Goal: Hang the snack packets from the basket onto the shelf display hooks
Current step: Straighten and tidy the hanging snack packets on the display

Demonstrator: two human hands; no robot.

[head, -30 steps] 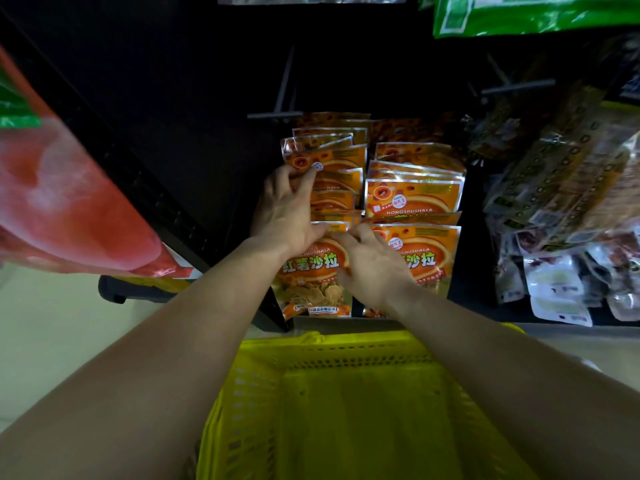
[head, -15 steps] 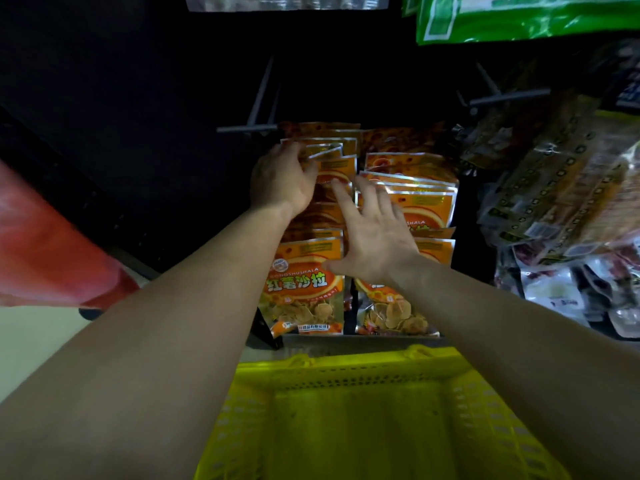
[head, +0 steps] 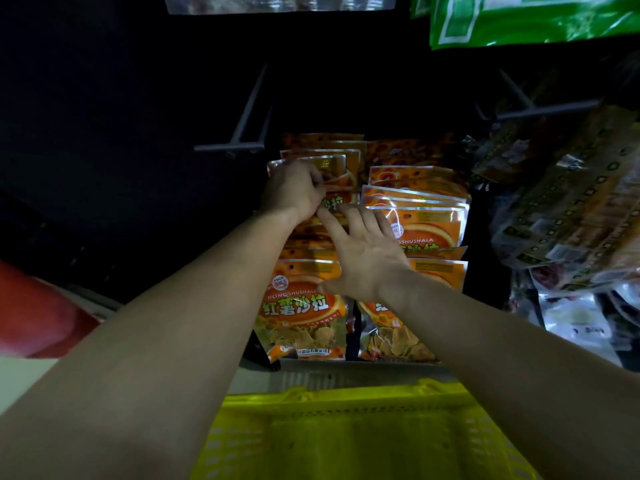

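Note:
Two columns of orange snack packets hang on the dark shelf, a left column [head: 304, 306] and a right column [head: 419, 216]. My left hand [head: 294, 192] is curled around the silver top edge of an upper packet [head: 332, 168] in the left column. With fingers spread and straight, my right hand [head: 363, 258] presses flat on the packets between the two columns. The yellow basket [head: 346, 431] sits below my arms, and no packets show in the part I see.
Empty grey display hooks [head: 239, 133] jut out left of the orange packets, and another hook [head: 540, 110] at upper right. Mixed snack bags [head: 568, 216] hang on the right, green bags [head: 533, 19] above, a red bag [head: 41, 317] at far left.
My left hand has climbed from the lower packet to an upper one and curled on its top. My right hand opened flat and moved up. The view tilted upward.

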